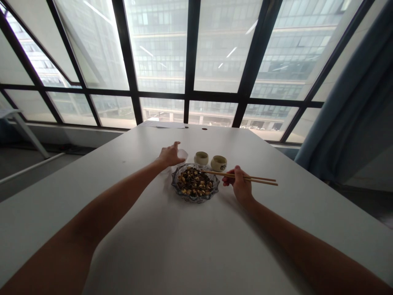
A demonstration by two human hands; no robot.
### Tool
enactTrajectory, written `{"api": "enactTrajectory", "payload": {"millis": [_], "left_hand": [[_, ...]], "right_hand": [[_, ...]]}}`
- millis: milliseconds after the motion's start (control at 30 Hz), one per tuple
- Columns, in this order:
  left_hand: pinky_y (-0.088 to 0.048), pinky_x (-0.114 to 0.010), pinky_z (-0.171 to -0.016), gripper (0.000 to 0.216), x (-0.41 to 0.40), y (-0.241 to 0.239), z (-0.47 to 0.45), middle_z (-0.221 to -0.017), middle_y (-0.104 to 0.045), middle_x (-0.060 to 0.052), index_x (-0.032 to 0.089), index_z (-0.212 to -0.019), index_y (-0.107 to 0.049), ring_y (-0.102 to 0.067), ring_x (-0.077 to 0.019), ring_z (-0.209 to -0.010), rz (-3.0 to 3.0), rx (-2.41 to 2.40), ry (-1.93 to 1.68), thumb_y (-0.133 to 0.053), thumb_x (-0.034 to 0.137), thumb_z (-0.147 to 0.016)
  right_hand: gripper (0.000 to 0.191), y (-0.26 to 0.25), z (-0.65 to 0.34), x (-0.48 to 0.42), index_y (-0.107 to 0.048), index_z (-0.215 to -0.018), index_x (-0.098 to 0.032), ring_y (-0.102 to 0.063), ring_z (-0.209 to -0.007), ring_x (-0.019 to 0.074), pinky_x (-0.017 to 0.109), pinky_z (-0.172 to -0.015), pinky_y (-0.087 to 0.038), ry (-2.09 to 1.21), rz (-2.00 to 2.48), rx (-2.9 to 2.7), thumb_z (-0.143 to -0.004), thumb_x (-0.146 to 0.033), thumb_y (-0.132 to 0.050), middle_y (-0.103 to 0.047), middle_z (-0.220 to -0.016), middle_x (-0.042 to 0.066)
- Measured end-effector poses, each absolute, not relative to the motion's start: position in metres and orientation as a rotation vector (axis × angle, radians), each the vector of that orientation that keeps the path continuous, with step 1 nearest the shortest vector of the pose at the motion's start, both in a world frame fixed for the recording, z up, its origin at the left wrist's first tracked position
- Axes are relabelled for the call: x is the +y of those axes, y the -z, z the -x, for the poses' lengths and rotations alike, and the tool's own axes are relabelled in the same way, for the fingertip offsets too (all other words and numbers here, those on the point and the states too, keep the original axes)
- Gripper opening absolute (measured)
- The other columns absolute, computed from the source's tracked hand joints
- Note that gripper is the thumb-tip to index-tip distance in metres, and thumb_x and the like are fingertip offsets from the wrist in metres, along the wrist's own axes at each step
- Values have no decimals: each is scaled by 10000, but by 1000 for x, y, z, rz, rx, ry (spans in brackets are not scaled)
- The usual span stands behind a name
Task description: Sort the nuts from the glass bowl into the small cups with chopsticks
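Right now, the right hand (241, 184), at three o'clock from the glass bowl (196, 200), has its fingers closed round a pair of chopsticks (217, 173). Their tips point toward nine o'clock and reach over the bowl, which sits mid-table holding a mix of seeds and nuts (196, 181). At about half past ten from the bowl, the left hand (168, 155) has thumb and forefinger spread beside a small clear dish (183, 154); I cannot tell whether they grip it. Two pale cups stand just beyond the bowl: one (201, 159) near twelve o'clock, the other (219, 164), with dark marking, nearer half past one. All this is on a white table (147, 246).
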State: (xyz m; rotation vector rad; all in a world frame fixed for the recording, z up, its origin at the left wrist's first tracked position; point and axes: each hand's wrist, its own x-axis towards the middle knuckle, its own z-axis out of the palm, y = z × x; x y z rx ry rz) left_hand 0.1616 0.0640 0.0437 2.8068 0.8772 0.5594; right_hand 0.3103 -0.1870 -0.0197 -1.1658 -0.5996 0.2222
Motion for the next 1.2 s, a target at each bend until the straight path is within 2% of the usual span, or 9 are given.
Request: {"api": "enactTrajectory", "payload": {"millis": [133,267,400,567,633,733,867,1033,1200], "left_hand": [[-482,-418,-921,999,72,-56,-177,-1352,-605,-218,178,-1462,-320,-616,-357,-1199,-2571,1147,-268,-732,643,-680],[-404,-521,-1030,984,64,-62,-207,-1408,-563,-225,211,-1467,-340,-529,-401,-1302,-2731,1006,-322,-648,749,-702],[-310,-555,-1113,978,44,-62,-244,-1415,-573,-185,228,-1468,-379,-490,-378,-1343,-2935,675,-174,-640,760,-690],[-419,-515,-1037,879,32,-59,-268,-1345,-629,-167,205,-1312,-578,-592,-385,-1209,-2883,766,169,-744,696,-602],[-443,-489,-1011,841,32,-57,-268,-1293,-656,-163,183,-1267,-601,-617,-375,-1162,-2901,772,104,-769,661,-596],[-418,-449,-1045,799,36,-53,-262,-1248,-667,-155,156,-1307,-548,-616,-342,-1158,-3047,642,-206,-792,527,-642],[-379,-414,-1089,777,46,-51,-251,-1366,-579,-130,195,-1387,-459,-571,-311,-1218,-3174,387,-521,-771,336,-689],[-409,-425,-1053,792,51,-50,-240,-1384,-554,-115,229,-1398,-438,-560,-318,-1221,-3133,299,-533,-766,383,-693],[-411,-427,-1055,810,44,-51,-236,-1369,-571,-85,272,-1386,-441,-568,-303,-1210,-3103,270,-464,-777,463,-675]], "right_hand": [[584,19,-309,-187,-614,-649,-181,-576,-375,142,259,-367,-497,-219,1176,-600,-719,-760,-658,-647,-479,31],[578,16,-307,-188,-609,-647,-186,-568,-369,136,255,-370,-494,-210,1188,-614,-739,-756,-642,-643,-479,31],[567,16,-306,-190,-605,-655,-186,-565,-361,137,256,-369,-487,-192,1195,-633,-770,-741,-623,-644,-482,36],[576,16,-305,-191,-610,-658,-188,-563,-360,132,253,-376,-476,-186,1201,-643,-773,-752,-612,-646,-481,30],[580,15,-304,-191,-607,-655,-189,-563,-364,131,251,-377,-473,-182,1201,-652,-772,-757,-609,-645,-482,27],[578,15,-303,-191,-608,-661,-188,-561,-367,129,250,-381,-472,-152,1204,-673,-792,-751,-590,-643,-483,24],[571,11,-305,-191,-597,-674,-195,-566,-366,139,262,-387,-480,-79,1192,-625,-812,-748,-561,-643,-482,24],[562,-3,-308,-192,-585,-689,-207,-582,-391,145,268,-407,-469,47,1217,-656,-840,-745,-524,-648,-510,18],[496,-15,-317,-185,-631,-743,-221,-634,-516,166,292,-529,-512,180,1317,-929,-883,-686,-530,-688,-603,27]]}}
